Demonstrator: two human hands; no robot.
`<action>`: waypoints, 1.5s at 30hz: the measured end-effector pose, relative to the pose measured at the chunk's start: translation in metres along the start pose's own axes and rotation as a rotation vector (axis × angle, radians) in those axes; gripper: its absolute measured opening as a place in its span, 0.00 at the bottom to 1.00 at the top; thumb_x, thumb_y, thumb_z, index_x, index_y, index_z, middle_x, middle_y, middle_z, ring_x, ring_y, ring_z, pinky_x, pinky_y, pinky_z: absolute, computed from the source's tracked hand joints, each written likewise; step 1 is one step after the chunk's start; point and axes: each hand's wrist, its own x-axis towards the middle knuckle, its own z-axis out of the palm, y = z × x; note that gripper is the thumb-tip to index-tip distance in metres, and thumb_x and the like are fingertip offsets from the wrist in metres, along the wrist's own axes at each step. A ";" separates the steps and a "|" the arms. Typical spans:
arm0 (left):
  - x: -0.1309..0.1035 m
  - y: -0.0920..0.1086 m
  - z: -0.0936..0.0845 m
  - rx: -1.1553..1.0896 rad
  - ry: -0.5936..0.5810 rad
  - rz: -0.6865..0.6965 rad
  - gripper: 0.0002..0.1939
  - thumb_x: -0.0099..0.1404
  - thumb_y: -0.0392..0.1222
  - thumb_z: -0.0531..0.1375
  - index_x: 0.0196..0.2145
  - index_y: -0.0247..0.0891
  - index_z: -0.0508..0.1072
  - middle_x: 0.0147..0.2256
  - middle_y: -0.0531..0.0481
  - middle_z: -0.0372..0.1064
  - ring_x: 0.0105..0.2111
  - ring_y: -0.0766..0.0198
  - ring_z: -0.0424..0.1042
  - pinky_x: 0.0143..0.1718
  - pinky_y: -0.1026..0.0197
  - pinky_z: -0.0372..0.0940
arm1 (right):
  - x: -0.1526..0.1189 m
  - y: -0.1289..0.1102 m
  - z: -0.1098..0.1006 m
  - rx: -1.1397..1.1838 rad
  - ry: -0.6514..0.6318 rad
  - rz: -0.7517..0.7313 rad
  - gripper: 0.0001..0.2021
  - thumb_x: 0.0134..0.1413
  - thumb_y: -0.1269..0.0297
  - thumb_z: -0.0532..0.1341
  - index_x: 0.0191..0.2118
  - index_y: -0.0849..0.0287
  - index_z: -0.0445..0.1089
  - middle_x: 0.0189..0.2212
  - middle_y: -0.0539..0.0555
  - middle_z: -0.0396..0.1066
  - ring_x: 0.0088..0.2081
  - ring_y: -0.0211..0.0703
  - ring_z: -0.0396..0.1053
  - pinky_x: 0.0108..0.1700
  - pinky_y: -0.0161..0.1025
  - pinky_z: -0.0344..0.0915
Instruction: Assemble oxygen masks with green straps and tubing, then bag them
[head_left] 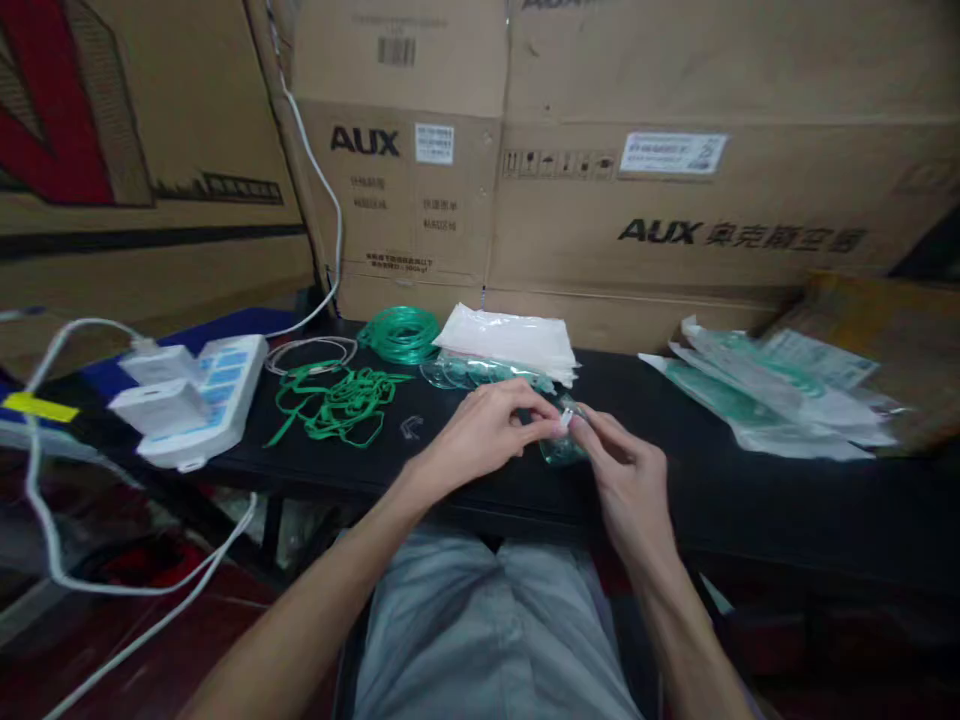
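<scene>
My left hand (491, 430) and my right hand (626, 475) meet above the black table. Between their fingertips is a small white piece (566, 416), pinched from both sides. A translucent green plastic item (562, 450) shows just below and behind the fingers, partly covered by them. Behind my left hand lie clear greenish plastic pieces (480, 372), in front of a stack of white packets (510, 338). Left of that hand, a small clear piece (411, 427) rests on the table.
Coiled green tubing (401, 334), tangled green straps (345, 405) and a thin pale loop (311, 354) lie left. Farther left is a white power strip (217, 400) with plugs and cables. Packaged green items (772, 395) are at the right. Cardboard boxes (570, 220) stand behind the table (720, 500).
</scene>
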 end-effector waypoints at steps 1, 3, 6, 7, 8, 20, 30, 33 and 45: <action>0.001 0.001 0.001 -0.006 -0.004 -0.003 0.12 0.69 0.49 0.62 0.39 0.39 0.81 0.37 0.53 0.71 0.23 0.72 0.66 0.29 0.67 0.61 | 0.000 0.000 0.000 -0.003 -0.003 -0.002 0.12 0.58 0.59 0.67 0.46 0.56 0.81 0.46 0.54 0.79 0.47 0.46 0.75 0.51 0.39 0.69; 0.002 0.002 0.001 -0.023 -0.014 -0.009 0.13 0.69 0.50 0.62 0.39 0.39 0.81 0.36 0.53 0.70 0.22 0.73 0.66 0.29 0.66 0.61 | 0.001 0.000 -0.001 -0.006 -0.006 -0.001 0.13 0.56 0.59 0.68 0.46 0.56 0.81 0.46 0.55 0.79 0.47 0.47 0.75 0.49 0.41 0.70; 0.004 0.003 0.000 -0.061 -0.033 -0.012 0.15 0.68 0.52 0.62 0.39 0.38 0.81 0.35 0.53 0.70 0.22 0.72 0.66 0.29 0.66 0.61 | 0.000 0.000 0.001 -0.001 0.000 0.019 0.15 0.55 0.58 0.69 0.47 0.57 0.81 0.46 0.57 0.79 0.46 0.49 0.76 0.47 0.42 0.71; 0.005 0.003 -0.001 -0.077 -0.042 -0.011 0.15 0.68 0.52 0.62 0.38 0.37 0.81 0.35 0.53 0.70 0.22 0.72 0.66 0.29 0.66 0.61 | 0.000 0.000 0.001 0.005 0.002 0.031 0.15 0.55 0.58 0.68 0.47 0.57 0.81 0.47 0.57 0.79 0.45 0.50 0.76 0.47 0.42 0.71; 0.005 0.002 -0.002 -0.094 -0.051 -0.010 0.15 0.67 0.52 0.63 0.38 0.37 0.81 0.34 0.53 0.70 0.23 0.72 0.67 0.29 0.66 0.61 | 0.000 -0.001 0.002 0.012 0.005 0.042 0.15 0.55 0.57 0.68 0.47 0.57 0.81 0.46 0.57 0.80 0.45 0.50 0.76 0.47 0.43 0.71; 0.003 -0.005 -0.010 -0.016 0.009 0.089 0.19 0.61 0.49 0.69 0.47 0.39 0.74 0.45 0.49 0.72 0.37 0.64 0.72 0.41 0.62 0.66 | 0.002 -0.005 0.004 -0.039 0.024 0.072 0.17 0.56 0.52 0.67 0.47 0.55 0.80 0.47 0.55 0.80 0.50 0.53 0.75 0.52 0.46 0.68; 0.001 -0.002 -0.018 0.168 -0.078 0.246 0.17 0.67 0.47 0.65 0.52 0.41 0.76 0.51 0.49 0.75 0.52 0.59 0.73 0.57 0.59 0.62 | 0.001 -0.004 0.003 -0.036 0.006 0.053 0.14 0.58 0.50 0.66 0.40 0.56 0.76 0.37 0.52 0.77 0.39 0.44 0.73 0.38 0.36 0.67; 0.001 -0.001 -0.023 0.159 -0.054 0.219 0.16 0.67 0.47 0.65 0.51 0.41 0.76 0.51 0.49 0.76 0.53 0.58 0.73 0.56 0.60 0.62 | 0.000 -0.007 0.003 0.016 -0.092 0.031 0.13 0.59 0.52 0.65 0.45 0.54 0.75 0.42 0.52 0.76 0.43 0.44 0.73 0.42 0.36 0.68; 0.000 -0.007 -0.035 0.136 -0.033 0.144 0.15 0.66 0.47 0.66 0.48 0.40 0.79 0.45 0.51 0.79 0.44 0.61 0.76 0.47 0.63 0.64 | 0.000 -0.002 0.003 0.067 -0.266 0.061 0.20 0.57 0.56 0.68 0.54 0.52 0.71 0.52 0.54 0.74 0.50 0.47 0.72 0.49 0.39 0.67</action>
